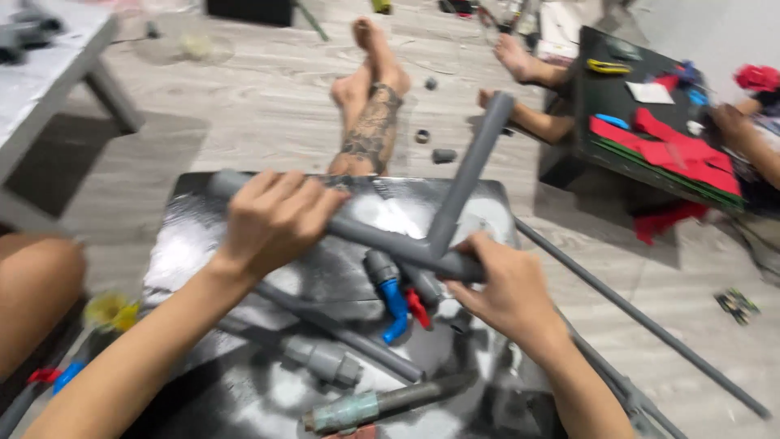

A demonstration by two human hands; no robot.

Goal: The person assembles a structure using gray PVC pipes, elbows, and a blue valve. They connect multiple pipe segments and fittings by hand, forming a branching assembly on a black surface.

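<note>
**Both hands on a grey T-shaped pipe assembly**

The left hand (276, 218) wraps its fingers closed around the long grey pipe (370, 236), near its left end. The right hand (504, 284) grips the grey tee joint (447, 262) at the pipe's right end, fingers curled around it. A second grey pipe (475, 167) rises from the joint, slanting toward the far right. The whole assembly is held just above a shiny black surface (195, 236). Below it on the surface lie a valve with a blue handle (392, 294), a valve with a red handle (418, 309), a grey coupling (329, 362) and a pipe with a greenish fitting (382, 405) at the near edge. Another long grey rod (650, 325) lies on the wooden floor (268, 106) to the right. Another person's legs (370, 106) stretch across the floor beyond the surface.
</note>
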